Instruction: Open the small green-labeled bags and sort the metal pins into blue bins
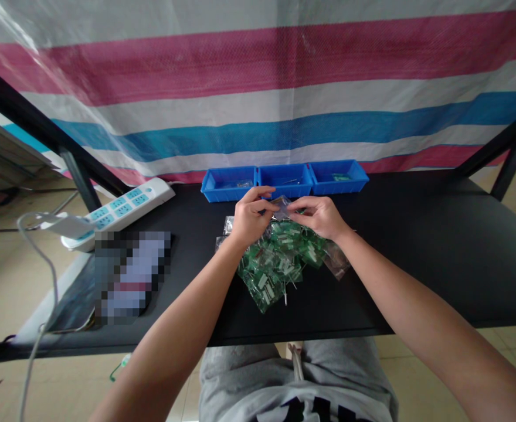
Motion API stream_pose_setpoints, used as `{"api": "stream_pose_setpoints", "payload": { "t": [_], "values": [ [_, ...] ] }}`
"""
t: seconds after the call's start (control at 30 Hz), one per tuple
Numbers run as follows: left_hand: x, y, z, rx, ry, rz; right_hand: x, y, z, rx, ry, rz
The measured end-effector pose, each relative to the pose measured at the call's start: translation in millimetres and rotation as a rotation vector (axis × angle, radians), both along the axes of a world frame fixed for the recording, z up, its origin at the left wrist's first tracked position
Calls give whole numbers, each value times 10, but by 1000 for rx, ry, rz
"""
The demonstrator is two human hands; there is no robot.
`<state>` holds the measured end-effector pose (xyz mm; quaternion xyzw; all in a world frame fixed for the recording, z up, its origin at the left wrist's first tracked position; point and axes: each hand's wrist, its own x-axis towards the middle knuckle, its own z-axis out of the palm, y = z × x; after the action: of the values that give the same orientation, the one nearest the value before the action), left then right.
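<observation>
So you had one small see-through plastic bag (281, 207) on the go, just over the far edge of that loose heap of small green-looking plastic packets (279, 255) on the flat black tabletop (434, 246). Your bare left hand (254, 214) pinched it from one side and your bare right hand (317, 216) had it by the fingertips from the other, so neither was free. Couldn't tell if it was sealed. Progress-wise, I'd guess you were well in: the heap was decent-sized, and plenty of packets showed pale, slim pieces inside. The bag in your fingers looked like the unfinished one. Parts weren't used up either: beyond the heap sat an open blue plastic left tray (229, 194) with small clearish bits, a matching blue middle tray (291, 191) with thin rods, and a matching blue right tray (339, 187) with something green. How many bags that left, no clue.
</observation>
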<state>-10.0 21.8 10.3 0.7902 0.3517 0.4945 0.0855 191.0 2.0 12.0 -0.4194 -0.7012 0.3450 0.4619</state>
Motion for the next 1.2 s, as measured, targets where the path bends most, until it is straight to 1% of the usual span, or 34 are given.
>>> {"api": "stream_pose_setpoints", "payload": {
  "t": [0.1, 0.23, 0.37, 0.43, 0.47, 0.53, 0.67, 0.8, 0.97, 1.07, 1.13, 1.2],
  "values": [
    [-1, -3, 4, 49, 61, -53, -1, 8, -11, 65, -39, -61],
    [2, -2, 0, 69, 118, -132, -5, 14, -25, 140, -89, -128],
    [21, -11, 11, 12, 102, -167, -7, 29, -23, 206, -107, -108],
    [32, -28, 24, -45, 73, -144, -10, 31, -14, 229, -102, -102],
    [36, -38, 30, -76, 56, -123, -13, 29, -8, 217, -98, -102],
    [44, -59, 37, -139, 26, -94, -23, 16, 4, 141, -86, -91],
    [50, -88, 40, -258, -19, -102, -40, -6, 22, -48, 16, -21],
    [46, -98, 62, -246, -61, -133, -34, 10, 45, -147, 164, 4],
    [34, -97, 95, -224, 24, -226, -27, 39, 59, -171, 220, -19],
    [26, -76, 82, -183, 50, -189, -27, 66, 34, -156, 240, -74],
    [8, -44, 63, -137, 67, -107, -17, 89, 7, -145, 251, -106],
    [-31, 2, 41, -85, 90, 6, 1, 103, -18, -128, 231, -124]
  ]
}}
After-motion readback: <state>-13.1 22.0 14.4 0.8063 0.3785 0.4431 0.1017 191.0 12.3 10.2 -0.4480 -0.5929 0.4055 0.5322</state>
